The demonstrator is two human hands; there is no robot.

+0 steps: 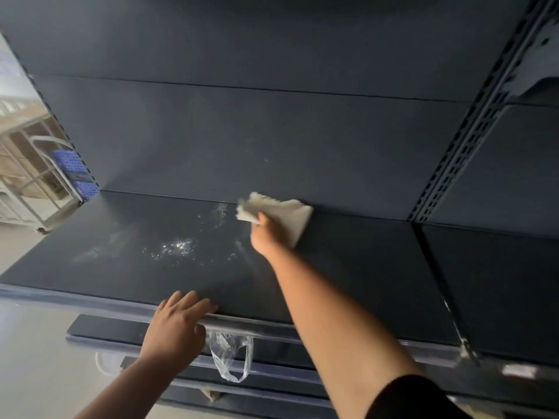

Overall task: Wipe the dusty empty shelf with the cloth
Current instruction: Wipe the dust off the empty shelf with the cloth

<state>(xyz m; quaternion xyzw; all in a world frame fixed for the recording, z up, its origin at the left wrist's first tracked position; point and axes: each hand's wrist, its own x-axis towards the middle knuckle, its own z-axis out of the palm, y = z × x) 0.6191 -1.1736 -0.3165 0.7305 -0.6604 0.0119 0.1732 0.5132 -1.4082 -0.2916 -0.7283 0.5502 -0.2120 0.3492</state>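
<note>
Nearest of all is a black sleeve point(405, 399) at the bottom right, and from it the person's bare right arm reaches far across the dark shelf point(348, 255) toward its back edge. At the end of that arm the right hand point(267, 235) presses a pale grey cloth point(279, 217) flat against the shelf, right where the shelf meets the dark back panel point(257, 131); its fingers are hidden under the folds of the cloth, so how far they are curled cannot be told, though the hand clearly has hold of the cloth. The cloth is rumpled on its left side and lies smoother on its right. Just left of it, whitish dust specks point(178, 247) are scattered over the shelf, one thin trail near the back edge and a brighter patch nearer the middle, with faint pale smears farther left. The left hand point(178, 322) rests at the near edge of the shelf, fingers point(187, 302) spread flat on the top and thumb hooked over the front rail point(272, 328); it holds nothing. Below that rail, a crumpled clear plastic bag point(231, 358) hangs down in front of the lower shelves point(106, 326), just right of the left wrist. On the right a slotted metal upright point(472, 140) runs up the back panel and divides this bay from the next. Far left, beyond the end of the shelving, stands a trolley with a blue perforated basket point(75, 173) on a light floor point(36, 358).
</note>
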